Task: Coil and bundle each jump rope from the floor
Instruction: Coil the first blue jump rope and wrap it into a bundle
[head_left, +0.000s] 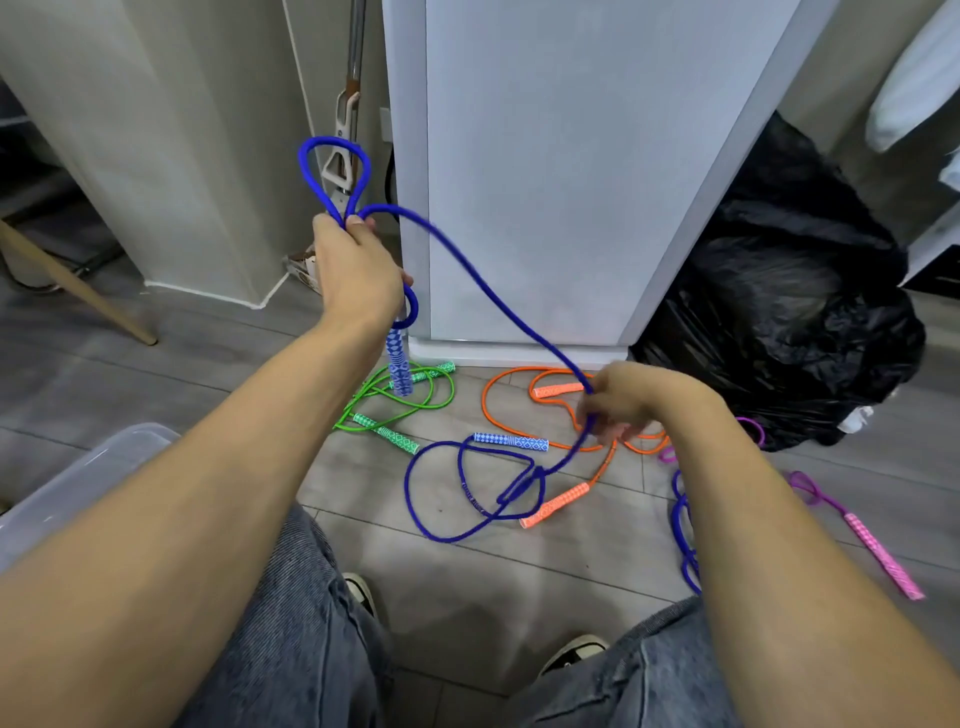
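Now left hand (358, 265) and right hand (628, 400) clutch the blue rope (488, 289), slanting down-right.

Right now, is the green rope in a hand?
No, the green rope lies on the floor; left hand and right hand grip the blue rope.

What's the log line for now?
left hand: holds blue rope loops raised; right hand: pinches same rope low; green rope, orange rope, pink rope: on floor
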